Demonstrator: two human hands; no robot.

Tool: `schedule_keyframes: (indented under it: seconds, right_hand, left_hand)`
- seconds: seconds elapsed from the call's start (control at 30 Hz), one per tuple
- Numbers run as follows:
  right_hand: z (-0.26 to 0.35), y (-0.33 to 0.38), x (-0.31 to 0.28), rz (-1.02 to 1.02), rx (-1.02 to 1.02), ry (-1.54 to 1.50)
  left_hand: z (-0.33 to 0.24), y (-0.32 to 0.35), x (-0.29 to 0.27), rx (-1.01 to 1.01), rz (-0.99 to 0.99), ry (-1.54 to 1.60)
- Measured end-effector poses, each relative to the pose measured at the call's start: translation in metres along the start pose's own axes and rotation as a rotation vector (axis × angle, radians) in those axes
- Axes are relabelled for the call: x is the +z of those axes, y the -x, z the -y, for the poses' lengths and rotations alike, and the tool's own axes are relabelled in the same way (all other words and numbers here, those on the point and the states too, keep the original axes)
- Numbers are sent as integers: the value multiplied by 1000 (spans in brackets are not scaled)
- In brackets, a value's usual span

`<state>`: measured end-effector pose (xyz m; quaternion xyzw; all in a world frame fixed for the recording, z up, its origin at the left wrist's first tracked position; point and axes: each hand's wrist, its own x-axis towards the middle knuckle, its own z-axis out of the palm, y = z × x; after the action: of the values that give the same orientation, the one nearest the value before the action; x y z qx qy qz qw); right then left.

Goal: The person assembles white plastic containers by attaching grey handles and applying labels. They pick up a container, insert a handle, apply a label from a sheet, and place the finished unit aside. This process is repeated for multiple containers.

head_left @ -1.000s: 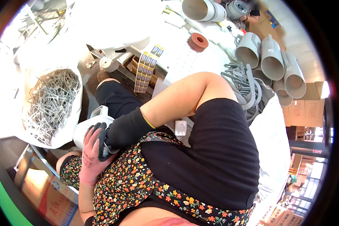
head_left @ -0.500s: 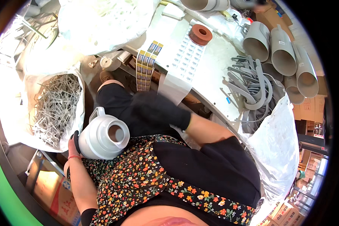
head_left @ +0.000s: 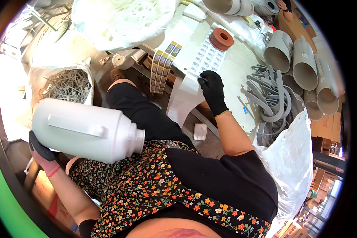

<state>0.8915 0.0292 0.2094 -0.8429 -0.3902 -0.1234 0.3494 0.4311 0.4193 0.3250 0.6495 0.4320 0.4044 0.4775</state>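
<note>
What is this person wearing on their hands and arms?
Both hands wear black gloves. The left hand glove has a pinkish-red cuff at the wrist; the right hand glove ends in a thin yellowish edge. Both forearms are bare, with black sleeves higher up.

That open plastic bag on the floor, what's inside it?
The plastic bag holds a tangled heap of thin grey metal hooks. The white jug covers its lower part, so the rest stays unseen.

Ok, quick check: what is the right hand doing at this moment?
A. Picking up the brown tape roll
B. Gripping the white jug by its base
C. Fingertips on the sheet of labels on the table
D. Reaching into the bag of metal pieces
C: the gloved right hand rests its fingertips on the label sheet on the table, while the left hand holds the white jug by its base; the brown tape roll lies untouched.
</note>
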Motion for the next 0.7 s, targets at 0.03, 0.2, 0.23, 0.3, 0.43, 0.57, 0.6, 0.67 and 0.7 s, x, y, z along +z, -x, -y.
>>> schedule_keyframes:
  seconds: [0.03, 0.2, 0.23, 0.3, 0.43, 0.57, 0.6, 0.67, 0.7]
  right_hand:
    - [-1, 0, 1, 8, 6, 1]
    - [9, -9, 0, -65, -195, 69]
    - [22, -17, 2, -114, -291, 83]
    - [63, -41, -3, 12, -334, -98]
    - [201, -87, -15, 253, -425, -636]
    - [324, -112, -28, 741, -633, -804]
    - [335, -116, -21, 757, -762, -727]
    - [349, -122, -14, 743, -871, -679]
    - [354, -121, -11, 741, -921, -654]
  left_hand:
    - [-7, 4, 1, 54, -11, -28]
    - [-1, 24, -1, 151, -185, -35]
    - [-8, 31, 0, 149, -239, 7]
    - [-16, 38, 2, 173, -264, -47]
    - [-92, 65, 45, 398, -112, -368]
    - [-119, 74, 44, 545, -44, -411]
    - [-116, 73, 40, 542, -6, -382]
    - [-111, 74, 36, 545, -19, -374]
    - [-108, 77, 35, 568, -38, -385]
